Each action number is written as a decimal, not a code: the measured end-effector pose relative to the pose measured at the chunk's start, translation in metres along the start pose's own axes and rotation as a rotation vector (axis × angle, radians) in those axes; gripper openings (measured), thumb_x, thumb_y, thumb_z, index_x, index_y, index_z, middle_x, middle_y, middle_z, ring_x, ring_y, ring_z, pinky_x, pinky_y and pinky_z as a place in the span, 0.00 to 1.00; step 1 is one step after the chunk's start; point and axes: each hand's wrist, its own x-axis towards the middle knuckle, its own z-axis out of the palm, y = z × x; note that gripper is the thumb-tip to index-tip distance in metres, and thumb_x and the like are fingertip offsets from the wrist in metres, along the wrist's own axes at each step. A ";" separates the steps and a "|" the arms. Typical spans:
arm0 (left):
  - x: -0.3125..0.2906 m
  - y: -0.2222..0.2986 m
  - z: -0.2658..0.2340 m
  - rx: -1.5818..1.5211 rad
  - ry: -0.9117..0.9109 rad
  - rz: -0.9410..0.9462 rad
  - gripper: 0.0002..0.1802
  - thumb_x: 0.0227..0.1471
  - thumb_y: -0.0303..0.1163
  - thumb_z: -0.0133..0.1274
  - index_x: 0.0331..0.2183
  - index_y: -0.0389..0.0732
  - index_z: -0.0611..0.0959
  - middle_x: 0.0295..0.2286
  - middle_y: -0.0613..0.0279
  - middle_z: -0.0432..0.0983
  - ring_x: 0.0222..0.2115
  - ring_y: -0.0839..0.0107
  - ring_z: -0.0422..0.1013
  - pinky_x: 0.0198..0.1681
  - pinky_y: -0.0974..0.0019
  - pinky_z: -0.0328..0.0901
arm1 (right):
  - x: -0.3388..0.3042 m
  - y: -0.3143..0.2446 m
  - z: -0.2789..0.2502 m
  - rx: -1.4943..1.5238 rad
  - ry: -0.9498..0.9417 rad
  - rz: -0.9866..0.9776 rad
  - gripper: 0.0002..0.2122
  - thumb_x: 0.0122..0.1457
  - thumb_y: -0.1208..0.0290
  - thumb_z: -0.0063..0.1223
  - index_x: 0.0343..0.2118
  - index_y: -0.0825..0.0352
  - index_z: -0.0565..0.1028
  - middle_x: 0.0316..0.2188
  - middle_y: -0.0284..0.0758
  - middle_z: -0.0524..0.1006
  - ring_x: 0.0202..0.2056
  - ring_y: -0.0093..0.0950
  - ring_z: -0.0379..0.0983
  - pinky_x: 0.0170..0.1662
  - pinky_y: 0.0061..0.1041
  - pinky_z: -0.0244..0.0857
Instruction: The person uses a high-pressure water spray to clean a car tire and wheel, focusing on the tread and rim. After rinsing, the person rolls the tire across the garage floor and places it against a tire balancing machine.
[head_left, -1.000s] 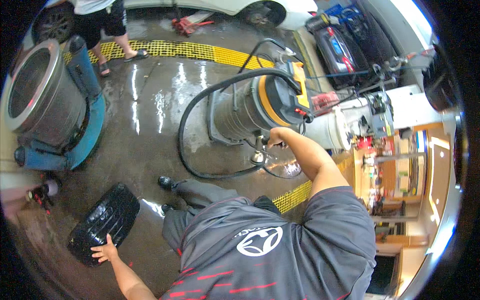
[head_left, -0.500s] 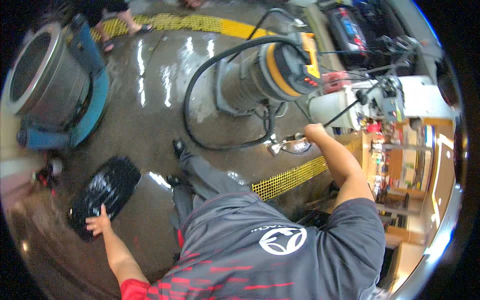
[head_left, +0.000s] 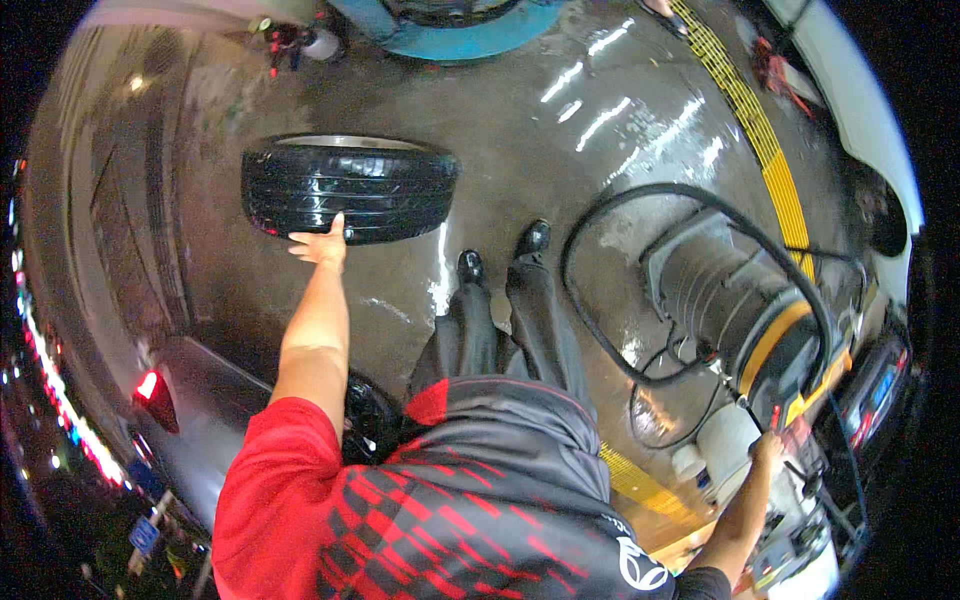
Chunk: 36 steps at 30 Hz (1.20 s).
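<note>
Fingers spread wide, left hand (head_left: 322, 243) at the near edge of the tyre (head_left: 350, 185), one digit laid over the tread and the others splayed left, pinching nothing; firm pressure or light touch, impossible to tell. Location of the tyre: on the wet floor (head_left: 500, 140), beyond the shoes (head_left: 535, 238) and to their left, tread toward the body, a pale sliver of rim (head_left: 347, 141) along the far side; fully upright or leaning a little, hard to say. With so broad and slick a piece, probably better to lay the whole palm on the middle of the tread than to trust fingertips at its edge, and to press evenly, given the likely risk of slipping or tipping. Wise, too, to look at the tyre while working it and to plant both feet flat on the glossy ground. Far out to the right, right hand (head_left: 768, 447) apparently curled, but too small and cluttered to tell its grip or what might be in it; best not to lean that way with weight on the tyre. Just left of and beyond that hand, grey drum-shaped vacuum (head_left: 705, 275) with black hose (head_left: 690, 187) looped toward the shoes: worth stepping around, not over. Farther right, yellow grating (head_left: 786, 195); near left, dark car (head_left: 225, 390) close beside the left arm (head_left: 315, 330), so careful with sideways swings.
</note>
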 end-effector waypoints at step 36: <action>0.124 -0.075 -0.008 -0.979 -0.688 0.236 0.39 0.59 0.46 0.56 0.64 0.50 0.57 0.60 0.56 0.61 0.57 0.55 0.64 0.57 0.44 0.66 | -0.520 -0.781 -0.368 1.488 -0.327 -1.260 0.30 0.67 0.43 0.32 0.40 0.67 0.81 0.40 0.49 0.80 0.46 0.50 0.75 0.52 0.47 0.67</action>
